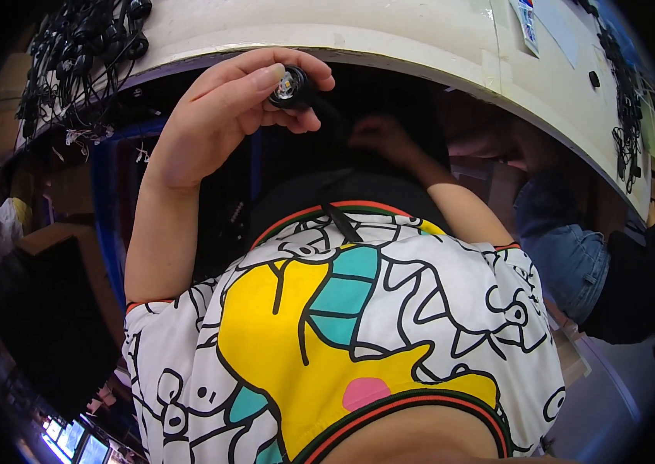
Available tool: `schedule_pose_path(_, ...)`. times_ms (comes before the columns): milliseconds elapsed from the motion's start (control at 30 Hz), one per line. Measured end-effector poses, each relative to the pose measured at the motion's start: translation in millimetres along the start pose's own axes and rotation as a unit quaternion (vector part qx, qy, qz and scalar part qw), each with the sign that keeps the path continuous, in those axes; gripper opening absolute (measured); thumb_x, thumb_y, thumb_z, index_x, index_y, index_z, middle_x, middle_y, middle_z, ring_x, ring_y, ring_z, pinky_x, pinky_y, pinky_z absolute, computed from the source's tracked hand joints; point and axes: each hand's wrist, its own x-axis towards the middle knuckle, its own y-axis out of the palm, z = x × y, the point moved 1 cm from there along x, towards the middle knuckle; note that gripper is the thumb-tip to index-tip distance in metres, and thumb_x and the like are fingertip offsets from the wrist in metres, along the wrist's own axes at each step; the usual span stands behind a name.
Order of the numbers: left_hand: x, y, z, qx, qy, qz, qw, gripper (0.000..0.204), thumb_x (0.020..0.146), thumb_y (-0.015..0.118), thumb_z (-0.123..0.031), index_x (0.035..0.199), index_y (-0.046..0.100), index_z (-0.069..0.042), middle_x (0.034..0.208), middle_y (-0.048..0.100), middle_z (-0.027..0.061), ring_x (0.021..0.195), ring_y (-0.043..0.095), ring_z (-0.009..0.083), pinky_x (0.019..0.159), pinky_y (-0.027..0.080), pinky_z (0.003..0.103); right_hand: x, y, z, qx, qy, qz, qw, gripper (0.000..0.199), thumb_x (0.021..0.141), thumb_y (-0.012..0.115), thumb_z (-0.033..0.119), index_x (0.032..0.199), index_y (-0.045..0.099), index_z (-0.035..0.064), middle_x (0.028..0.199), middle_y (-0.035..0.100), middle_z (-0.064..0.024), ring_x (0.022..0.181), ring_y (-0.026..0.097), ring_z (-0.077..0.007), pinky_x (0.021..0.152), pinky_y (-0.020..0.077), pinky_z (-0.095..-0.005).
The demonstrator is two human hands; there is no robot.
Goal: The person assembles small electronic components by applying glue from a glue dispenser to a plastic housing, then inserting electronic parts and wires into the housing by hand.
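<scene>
The left hand [223,104] grips a black lamp [287,87], probably light and stiff (hold its rim, not the lens), while the right hand [386,138] is too shadowed to tell its grip, both by the table's [389,35] near edge.

White table [389,27]: black cabled parts [83,58] left; packet [528,28], black cables [626,127] right.
</scene>
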Motion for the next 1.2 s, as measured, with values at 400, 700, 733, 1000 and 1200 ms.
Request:
schedule_pose_path(400, 2, 10, 6, 0.033, -0.020, 0.031, 0.999, 0.035, 0.086, 0.038, -0.016, 0.113, 0.047, 0.006, 0.108, 0.053, 0.0183, 0.083, 0.060, 0.0197, 0.076, 0.049, 0.029, -1, -4, -1, -0.044, -0.007, 0.012, 0.999, 0.015, 0.070, 0.068, 0.014, 0.082, 0.062, 0.0065, 0.080, 0.061, -0.0027, 0.078, 0.055, -0.0102, 0.074, 0.0435, -0.0247)
schedule_pose_path(700, -1, 10, 6, 0.031, -0.021, 0.045, 0.998, 0.036, 0.087, 0.037, -0.016, 0.115, 0.046, 0.005, 0.107, 0.054, 0.0177, 0.085, 0.060, 0.0191, 0.076, 0.048, 0.028, -3, -3, 2, -0.066, -0.011, 0.018, 0.998, 0.013, 0.070, 0.068, 0.013, 0.079, 0.063, 0.0069, 0.077, 0.061, -0.0024, 0.077, 0.055, -0.0099, 0.073, 0.0434, -0.0243)
schedule_pose_path(733, -2, 9, 6, 0.030, -0.020, 0.044, 0.998, 0.036, 0.087, 0.037, -0.016, 0.115, 0.046, 0.005, 0.107, 0.054, 0.0177, 0.085, 0.060, 0.0191, 0.076, 0.048, 0.028, -4, -2, 2, -0.047, -0.010, 0.021, 0.999, 0.012, 0.070, 0.068, 0.013, 0.079, 0.063, 0.0070, 0.077, 0.061, -0.0021, 0.076, 0.055, -0.0097, 0.073, 0.0434, -0.0241)
schedule_pose_path(1000, -5, -8, 0, 0.133, -0.043, 0.038, 0.989, 0.030, 0.083, 0.043, -0.013, 0.105, 0.055, 0.003, 0.106, 0.054, 0.0130, 0.081, 0.059, 0.0138, 0.070, 0.050, 0.025, 2, -1, 5, -0.107, 0.009, 0.048, 0.993, 0.011, 0.070, 0.067, 0.011, 0.079, 0.063, 0.0071, 0.078, 0.062, -0.0025, 0.077, 0.056, -0.0104, 0.072, 0.0447, -0.0254)
schedule_pose_path(1200, -2, 4, 6, 0.043, 0.005, 0.042, 0.998, 0.038, 0.078, 0.053, -0.007, 0.113, 0.044, 0.003, 0.109, 0.051, 0.0170, 0.078, 0.062, 0.0182, 0.073, 0.051, 0.027, 5, -1, -5, 0.040, 0.008, 0.040, 0.998, 0.018, 0.073, 0.064, 0.009, 0.090, 0.060, 0.0049, 0.085, 0.061, -0.0047, 0.081, 0.057, -0.0123, 0.075, 0.0455, -0.0264)
